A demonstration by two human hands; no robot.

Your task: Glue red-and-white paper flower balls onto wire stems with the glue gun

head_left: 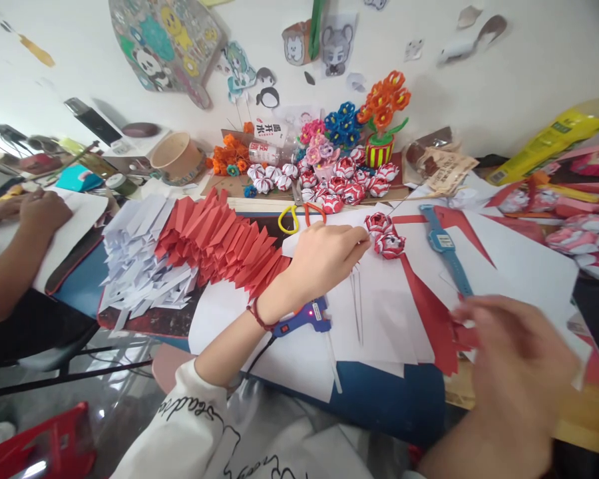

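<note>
My left hand reaches over the table with its fingers curled into a pinch. Its fingertips are beside two red-and-white paper flowers; whatever they grip is hidden. Below that wrist lies a blue glue gun with a lit red light and a white glue stick. Thin metal wires rest on the white paper next to it. On the right, my right hand is smeared by motion, thumb and fingers drawn together close to red paper; I cannot make out what is between them.
Folded red paper strips and white ones are piled on the left. Scissors lie behind my left hand. A blue watch rests on paper. Finished flowers line the back. Another person's hand is at far left.
</note>
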